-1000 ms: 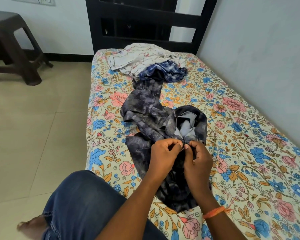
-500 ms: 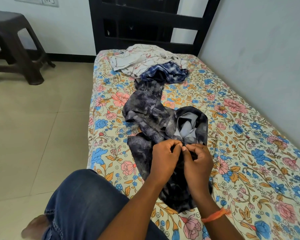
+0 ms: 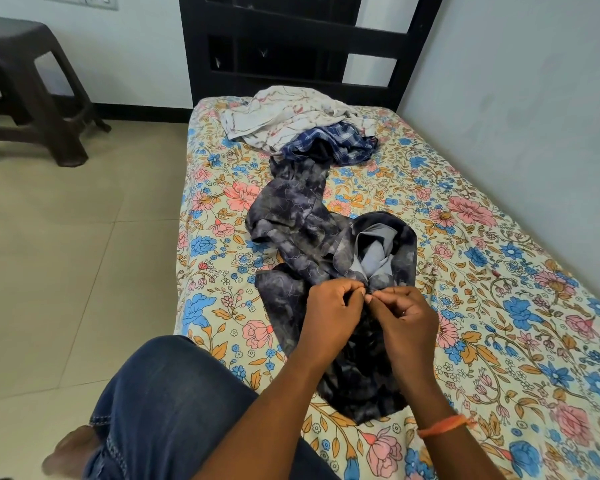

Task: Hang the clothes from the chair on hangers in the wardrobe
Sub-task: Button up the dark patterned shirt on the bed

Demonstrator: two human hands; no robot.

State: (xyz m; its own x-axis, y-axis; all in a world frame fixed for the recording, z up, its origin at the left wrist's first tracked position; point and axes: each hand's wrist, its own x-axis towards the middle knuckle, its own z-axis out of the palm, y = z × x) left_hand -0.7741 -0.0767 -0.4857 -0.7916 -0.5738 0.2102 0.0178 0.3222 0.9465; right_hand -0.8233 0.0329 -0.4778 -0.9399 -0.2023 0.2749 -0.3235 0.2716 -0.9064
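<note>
A dark blue patterned shirt lies stretched along the bed, its pale grey inside showing at the collar. My left hand and my right hand meet at the shirt's front just below the collar, and both pinch the fabric with fingertips. Farther up the bed lie a blue checked garment and a crumpled white printed garment. No hanger or wardrobe is in view.
The bed has a floral sheet and a black headboard, and its right side runs along a wall. A dark plastic stool stands on the tiled floor at the far left. My knee in jeans is at the bed's near edge.
The hands stay at the same spot on the shirt, with only small finger movements. The view has shifted slightly.
</note>
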